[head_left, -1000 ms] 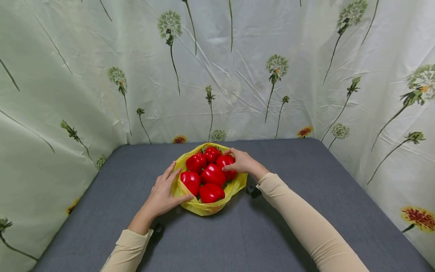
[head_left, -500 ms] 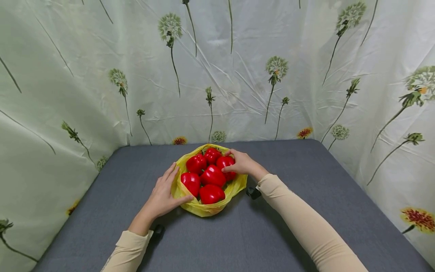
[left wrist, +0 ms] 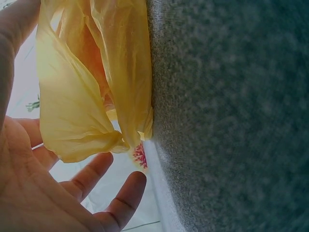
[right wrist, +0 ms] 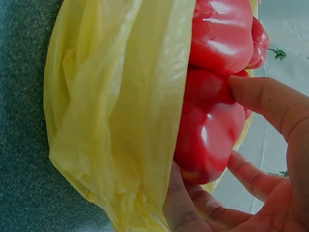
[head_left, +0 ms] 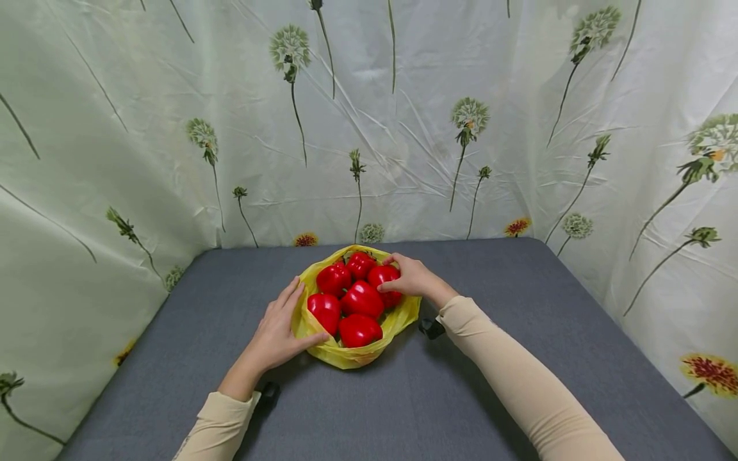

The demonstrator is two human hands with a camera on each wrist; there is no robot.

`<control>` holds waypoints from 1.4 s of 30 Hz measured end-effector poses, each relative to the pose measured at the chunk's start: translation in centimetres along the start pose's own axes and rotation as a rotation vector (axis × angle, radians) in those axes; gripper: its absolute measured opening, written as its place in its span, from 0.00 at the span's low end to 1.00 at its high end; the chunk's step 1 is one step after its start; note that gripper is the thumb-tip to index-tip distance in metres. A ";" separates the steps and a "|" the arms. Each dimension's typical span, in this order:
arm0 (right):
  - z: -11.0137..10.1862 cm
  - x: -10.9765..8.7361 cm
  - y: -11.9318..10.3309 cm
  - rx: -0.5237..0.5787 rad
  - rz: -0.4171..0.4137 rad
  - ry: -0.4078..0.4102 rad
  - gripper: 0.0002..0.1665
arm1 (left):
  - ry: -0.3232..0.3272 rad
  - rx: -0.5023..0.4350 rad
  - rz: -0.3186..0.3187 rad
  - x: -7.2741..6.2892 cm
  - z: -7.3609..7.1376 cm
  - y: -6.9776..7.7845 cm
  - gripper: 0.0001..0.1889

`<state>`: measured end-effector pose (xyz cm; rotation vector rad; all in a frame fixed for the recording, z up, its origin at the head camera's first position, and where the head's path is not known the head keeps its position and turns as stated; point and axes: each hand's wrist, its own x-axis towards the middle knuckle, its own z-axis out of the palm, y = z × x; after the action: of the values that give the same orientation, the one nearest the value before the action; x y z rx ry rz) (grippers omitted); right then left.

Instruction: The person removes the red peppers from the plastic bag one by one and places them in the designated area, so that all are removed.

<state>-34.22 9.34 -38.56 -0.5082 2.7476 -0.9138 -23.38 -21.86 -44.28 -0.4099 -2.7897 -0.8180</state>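
In the head view a yellow plastic bag [head_left: 406,317] stands on the table with its mouth rolled open, filled with several red bell peppers [head_left: 361,299]. My right hand [head_left: 414,278] holds the pepper [head_left: 380,274] at the bag's right side. Its thumb lies on top and its fingers reach round the far and lower sides, as the right wrist view shows on the pepper [right wrist: 207,125]. At the bag's left rim, my left hand [head_left: 273,333] rests with fingers spread and thumb over the near edge. The left wrist view shows that hand [left wrist: 34,193] beside the bag [left wrist: 125,63].
A dark grey cloth covers the table [head_left: 369,416]. Behind it and along both sides hangs a pale curtain [head_left: 415,128] printed with dandelions. Dark wrist-camera mounts [head_left: 431,328] show under the cuffs of the beige sleeves [head_left: 507,371].
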 end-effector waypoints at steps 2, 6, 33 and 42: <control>-0.1 0.0 0.1 0.002 -0.002 0.004 0.38 | 0.000 0.009 0.000 0.0 0.0 0.1 0.61; -0.3 -0.1 0.2 0.009 -0.002 0.010 0.38 | 0.003 0.014 0.004 0.0 -0.1 0.2 0.62; -2.4 -1.1 -0.1 0.082 -0.008 0.040 0.38 | -0.001 -0.003 0.006 -0.1 0.0 0.1 0.62; -3.6 -1.2 0.2 0.120 0.011 0.057 0.38 | 0.003 -0.001 0.006 -0.1 0.0 0.1 0.62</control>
<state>-34.22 11.86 -35.76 -0.4513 2.7213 -1.0993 -23.25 -21.86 -44.25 -0.4166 -2.7839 -0.8183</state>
